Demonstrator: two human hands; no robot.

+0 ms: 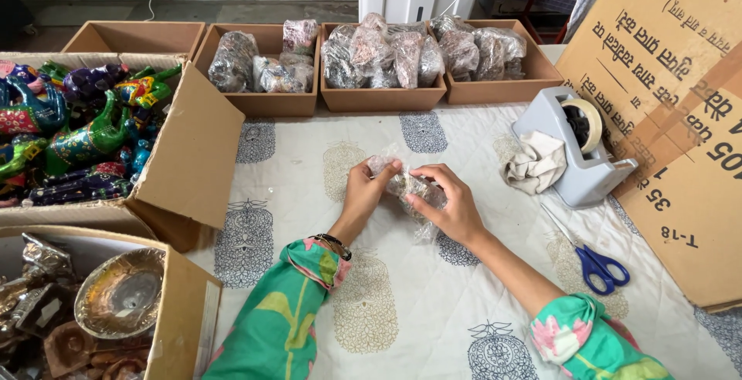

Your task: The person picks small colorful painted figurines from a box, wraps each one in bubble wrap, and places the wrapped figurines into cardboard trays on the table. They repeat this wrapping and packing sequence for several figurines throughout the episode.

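Boxes at far left: an open carton of painted animal figures (73,129) and below it a carton of metal dishes (116,295), both well apart from the hands. Left hand (363,190) pinches the upper-left end of a small item in clear plastic wrap (410,190), right hand (452,206) clasps its right side, so the bundle sits between both hands just above the printed cloth (402,310), long axis running upper-left to lower-right, both hands equally near. Trays of wrapped bundles (382,63) lie behind; crumpled rag (533,163), tape dispenser (580,144), blue-handled scissors (591,256) and flat cardboard (680,117) sit right, nothing blocking.
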